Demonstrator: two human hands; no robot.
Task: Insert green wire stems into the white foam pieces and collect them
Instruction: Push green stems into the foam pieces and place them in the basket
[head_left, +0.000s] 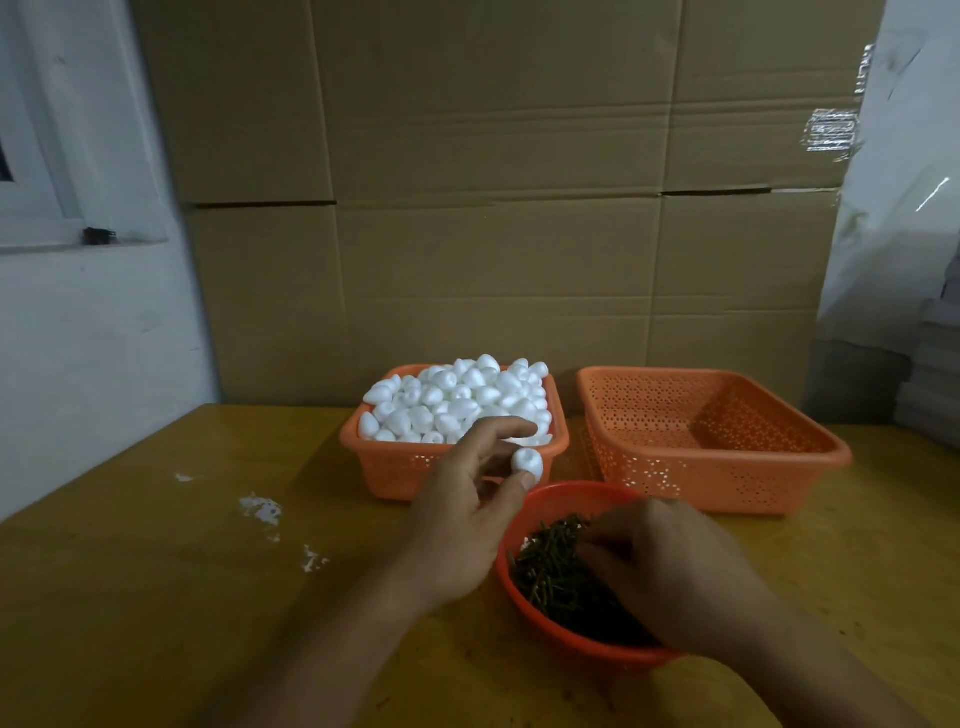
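Observation:
My left hand (470, 512) pinches one white foam piece (528, 462) between thumb and fingers, just in front of the orange basket (395, 467) heaped with several white foam pieces (457, 400). My right hand (670, 571) reaches into the round orange bowl (566, 647) of green wire stems (556, 566), fingers curled down among the stems. Whether it holds a stem is hidden by the fingers. A second orange basket (727, 467) stands at the right with nothing visible inside.
Everything sits on a yellow wooden table (156, 597) with white foam crumbs (262, 509) at the left. Cardboard boxes (493, 208) form a wall right behind the baskets. Plastic-wrapped goods (898, 234) stand at the far right.

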